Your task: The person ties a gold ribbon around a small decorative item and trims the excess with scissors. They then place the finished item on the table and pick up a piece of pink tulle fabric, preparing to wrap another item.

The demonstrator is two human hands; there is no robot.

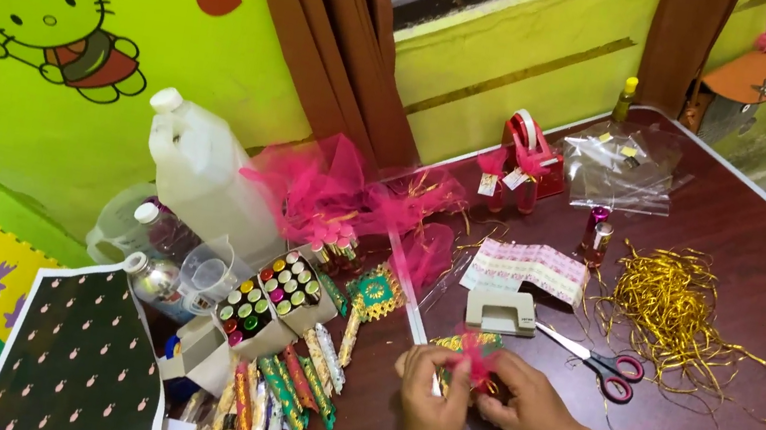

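Note:
Both of my hands meet low in the middle over the dark brown table (752,250). My left hand (429,404) and my right hand (527,403) pinch a small bundle of pink netting (478,361) between them, with a bit of gold and green trim under it. Just behind my hands lie a grey hole punch (502,312) and red-handled scissors (605,368). What else the fingers hold under the netting is hidden.
A heap of gold shredded ribbon (682,310) lies at the right. Pink netting pieces (345,199), small bottles (595,239), clear bags (623,165), a patterned paper strip (529,267), a box of coloured vials (275,295), a large white jug (207,174) and decorated strips (286,393) crowd the left.

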